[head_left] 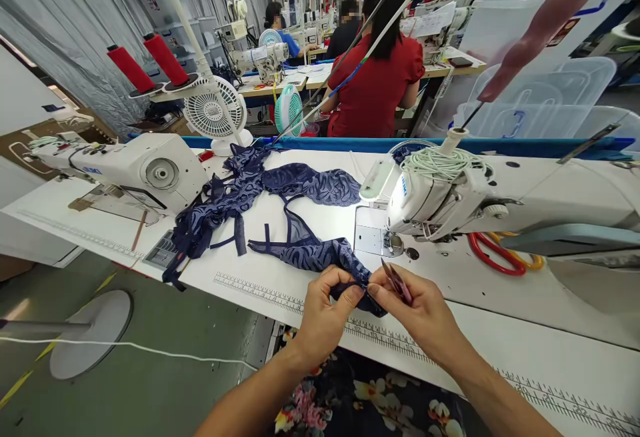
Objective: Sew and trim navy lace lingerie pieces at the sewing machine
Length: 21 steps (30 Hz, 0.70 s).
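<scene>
A navy lace bra [323, 255] lies on the white table in front of the sewing machine [435, 197], its near end lifted at the table's front edge. My left hand [325, 317] is closed, pinching that end between thumb and fingers. Facing it, my right hand [420, 307] pinches the same fabric with thumb and finger. Small thread snips [397, 281] are tucked in my right hand, with the blades pointing up and left. The exact spot between the fingertips is partly hidden. More navy lace pieces [227, 203] lie heaped and joined to the left.
Red-handled scissors [495, 257] rest under the machine arm. A second sewing machine [150, 170] stands at the left, near a white fan [215, 107] and red thread cones [167, 60]. A printed ruler [260, 292] runs along the front edge. A person in red [370, 83] sits beyond the table.
</scene>
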Each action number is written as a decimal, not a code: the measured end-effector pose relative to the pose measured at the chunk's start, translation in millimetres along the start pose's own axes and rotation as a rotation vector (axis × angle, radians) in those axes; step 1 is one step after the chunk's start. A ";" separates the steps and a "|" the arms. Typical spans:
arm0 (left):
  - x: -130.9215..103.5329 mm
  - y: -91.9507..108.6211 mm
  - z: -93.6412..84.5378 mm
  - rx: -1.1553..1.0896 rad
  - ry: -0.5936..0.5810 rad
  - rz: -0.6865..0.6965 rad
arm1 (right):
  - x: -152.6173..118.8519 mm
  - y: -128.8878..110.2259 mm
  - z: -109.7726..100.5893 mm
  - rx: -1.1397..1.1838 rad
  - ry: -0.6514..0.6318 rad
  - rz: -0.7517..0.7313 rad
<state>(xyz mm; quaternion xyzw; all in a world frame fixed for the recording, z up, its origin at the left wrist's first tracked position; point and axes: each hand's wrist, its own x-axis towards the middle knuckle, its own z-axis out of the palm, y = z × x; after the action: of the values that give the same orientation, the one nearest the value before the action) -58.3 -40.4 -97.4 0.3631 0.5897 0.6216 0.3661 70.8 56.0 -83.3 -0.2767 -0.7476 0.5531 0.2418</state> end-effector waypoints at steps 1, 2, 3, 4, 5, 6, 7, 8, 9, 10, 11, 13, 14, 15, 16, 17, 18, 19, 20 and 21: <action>-0.1 -1.3 -0.3 -0.055 -0.019 -0.015 | 1.1 -0.6 -0.4 0.055 -0.027 0.013; -0.2 -2.4 -0.7 -0.107 -0.042 -0.034 | 2.0 -0.8 -0.9 0.101 -0.050 0.026; -0.2 -3.0 -1.3 -0.157 -0.069 -0.056 | 2.7 -0.5 -1.4 0.136 -0.069 0.037; 0.0 -3.0 -1.8 -0.202 -0.099 -0.081 | 3.2 0.2 -1.8 0.160 -0.083 0.046; 0.3 -2.4 -2.2 -0.242 -0.122 -0.106 | 3.6 1.2 -2.3 0.175 -0.093 0.055; 0.8 -1.3 -2.3 -0.272 -0.133 -0.129 | 3.6 2.5 -2.9 0.179 -0.100 0.065; 1.3 0.3 -2.2 -0.290 -0.130 -0.149 | 3.2 3.8 -3.4 0.166 -0.093 0.071; 1.7 2.1 -1.6 -0.291 -0.110 -0.162 | 2.3 5.0 -3.9 0.133 -0.065 0.068; 2.1 3.9 -0.7 -0.276 -0.076 -0.167 | 0.8 5.9 -4.3 0.077 -0.016 0.052; 2.1 5.6 0.5 -0.253 -0.037 -0.166 | -1.4 6.7 -4.5 0.003 0.042 0.017; 1.8 6.9 1.8 -0.222 -0.007 -0.159 | -4.2 7.2 -4.6 -0.081 0.098 -0.032; -0.2 8.8 4.3 -0.122 0.007 -0.119 | -10.3 8.4 -4.5 -0.232 0.177 -0.139; -1.6 9.8 5.1 -0.033 0.006 -0.077 | -13.1 9.2 -4.6 -0.279 0.182 -0.175; -3.0 11.0 5.3 0.084 0.018 -0.012 | -15.4 10.1 -5.0 -0.301 0.174 -0.192; -3.8 12.8 5.0 0.223 0.047 0.076 | -17.0 11.3 -5.8 -0.305 0.160 -0.193; -3.7 15.1 4.0 0.370 0.083 0.182 | -17.9 12.6 -7.1 -0.301 0.144 -0.189; -2.5 17.9 2.6 0.506 0.109 0.292 | -18.3 13.9 -8.9 -0.295 0.124 -0.189; 0.1 21.0 0.9 0.617 0.104 0.392 | -18.1 15.0 -11.1 -0.299 0.103 -0.190; 3.8 24.0 -0.7 0.693 0.055 0.467 | -17.5 16.1 -13.8 -0.314 0.089 -0.192; 8.5 26.6 -2.0 0.732 -0.023 0.500 | -16.4 17.1 -16.7 -0.340 0.079 -0.194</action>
<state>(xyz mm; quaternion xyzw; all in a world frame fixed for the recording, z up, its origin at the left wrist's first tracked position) -64.7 -34.8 -70.8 0.6073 0.6608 0.4371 0.0584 96.5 60.4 -96.1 -0.2617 -0.8433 0.3817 0.2731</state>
